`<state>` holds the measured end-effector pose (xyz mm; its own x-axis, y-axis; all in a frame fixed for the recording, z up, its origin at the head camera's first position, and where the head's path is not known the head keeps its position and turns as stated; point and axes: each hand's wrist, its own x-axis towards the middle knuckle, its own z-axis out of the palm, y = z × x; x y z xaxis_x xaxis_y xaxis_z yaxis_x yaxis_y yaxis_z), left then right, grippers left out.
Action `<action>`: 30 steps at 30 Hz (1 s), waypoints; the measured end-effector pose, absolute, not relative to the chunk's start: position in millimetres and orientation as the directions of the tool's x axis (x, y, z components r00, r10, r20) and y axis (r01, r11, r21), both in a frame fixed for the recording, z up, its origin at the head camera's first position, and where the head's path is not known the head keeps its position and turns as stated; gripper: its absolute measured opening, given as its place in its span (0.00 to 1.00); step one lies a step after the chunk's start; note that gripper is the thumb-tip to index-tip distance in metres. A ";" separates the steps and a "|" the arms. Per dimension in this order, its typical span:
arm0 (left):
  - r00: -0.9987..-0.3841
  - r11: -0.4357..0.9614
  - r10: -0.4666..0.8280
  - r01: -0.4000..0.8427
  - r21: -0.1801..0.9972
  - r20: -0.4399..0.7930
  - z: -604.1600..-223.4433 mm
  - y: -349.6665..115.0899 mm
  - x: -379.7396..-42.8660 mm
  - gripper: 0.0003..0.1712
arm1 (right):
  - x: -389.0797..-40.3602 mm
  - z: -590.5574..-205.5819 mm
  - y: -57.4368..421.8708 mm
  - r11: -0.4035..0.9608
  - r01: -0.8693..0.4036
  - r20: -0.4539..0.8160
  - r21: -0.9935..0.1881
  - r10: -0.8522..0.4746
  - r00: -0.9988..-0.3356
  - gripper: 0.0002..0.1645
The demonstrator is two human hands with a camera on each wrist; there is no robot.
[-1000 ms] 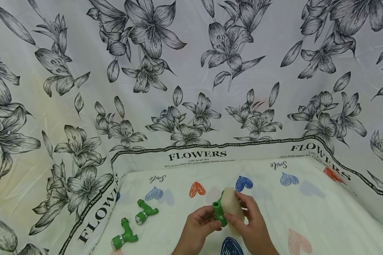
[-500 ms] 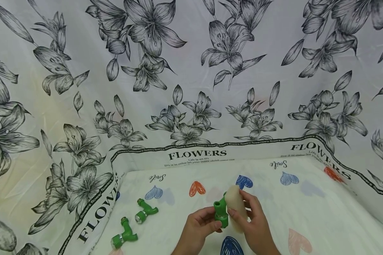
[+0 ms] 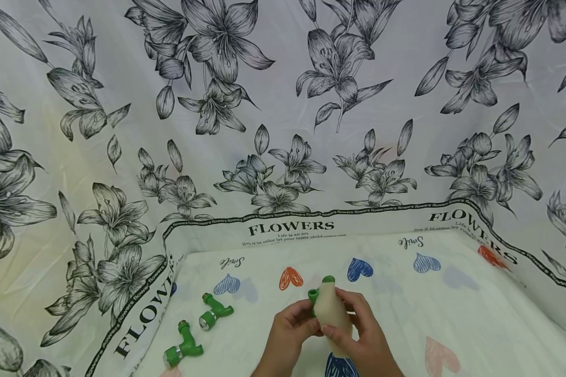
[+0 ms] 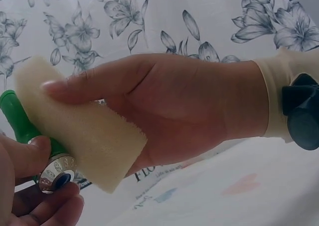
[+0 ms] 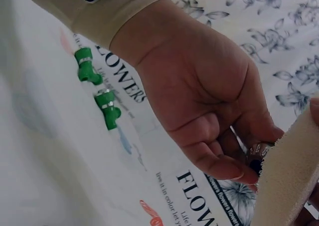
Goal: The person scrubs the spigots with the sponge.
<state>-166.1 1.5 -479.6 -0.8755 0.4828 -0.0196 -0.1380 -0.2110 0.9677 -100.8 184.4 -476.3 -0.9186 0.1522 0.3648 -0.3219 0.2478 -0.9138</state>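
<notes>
My left hand (image 3: 287, 330) pinches a green plastic tap (image 3: 313, 296) with a silvery collar, its thumb across the body in the left wrist view. My right hand (image 3: 368, 330) holds a cream-coloured sponge pad (image 3: 332, 314) against the tap's side, thumb on the near face and fingers behind. From the head view the sponge hides most of the tap; only a spout opening and a green end at the top show. In the left wrist view the sponge (image 4: 84, 126) lies alongside the green body (image 4: 19, 118), above the metal collar (image 4: 59, 168).
Two more green taps, one farther back (image 3: 215, 311) and one nearer (image 3: 184, 345), lie on the heart-printed white cloth (image 3: 387, 303) to the left. A flower-printed curtain (image 3: 273, 104) rises behind and at both sides.
The sponge has shifted left across the tap and now covers most of it in the head view. Both hands have moved slightly left, keeping their holds. The taps on the cloth lie still.
</notes>
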 end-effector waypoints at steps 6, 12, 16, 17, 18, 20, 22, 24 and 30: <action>-0.885 -0.208 0.465 -0.154 0.966 -0.041 -481.4 1.3 -168.0 0.21 | -101.1 -473.2 183.8 0.243 -0.334 0.374 -0.911 0.141 -0.917 0.38; -0.878 -0.215 0.477 -0.165 0.963 -0.044 -482.5 1.5 -167.3 0.21 | -104.9 -475.6 185.4 0.251 -0.278 0.330 -0.927 0.197 -0.923 0.37; -0.866 -0.225 0.499 -0.160 0.961 -0.027 -480.8 1.5 -165.3 0.21 | -108.1 -479.9 190.1 0.239 -0.281 0.330 -0.930 0.202 -0.922 0.37; -0.864 -0.227 0.504 -0.157 0.961 -0.022 -480.8 1.3 -164.8 0.21 | -108.8 -480.6 191.3 0.240 -0.278 0.328 -0.930 0.205 -0.922 0.37; -0.860 -0.228 0.509 -0.155 0.961 -0.017 -480.8 1.1 -164.5 0.21 | -109.5 -481.2 192.6 0.242 -0.276 0.327 -0.930 0.208 -0.922 0.37; -0.855 -0.230 0.519 -0.148 0.962 -0.007 -480.8 0.7 -163.8 0.21 | -110.9 -482.1 195.0 0.247 -0.271 0.325 -0.930 0.215 -0.921 0.37; -0.851 -0.229 0.526 -0.137 0.964 0.004 -481.0 0.7 -163.3 0.21 | -112.0 -482.9 197.2 0.246 -0.266 0.320 -0.932 0.219 -0.922 0.37; -0.849 -0.227 0.529 -0.127 0.965 0.013 -481.3 0.8 -163.2 0.21 | -113.3 -483.4 198.8 0.243 -0.265 0.318 -0.933 0.218 -0.923 0.37; -0.849 -0.221 0.527 -0.117 0.968 0.018 -481.4 0.9 -162.7 0.21 | -114.5 -484.3 200.6 0.248 -0.267 0.323 -0.931 0.222 -0.920 0.37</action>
<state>-162.7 0.9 -481.4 -0.8494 0.5275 0.0179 -0.1169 -0.2211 0.9682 -114.5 200.6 -484.3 -0.9199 0.2219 0.3234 -0.2674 0.2483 -0.9310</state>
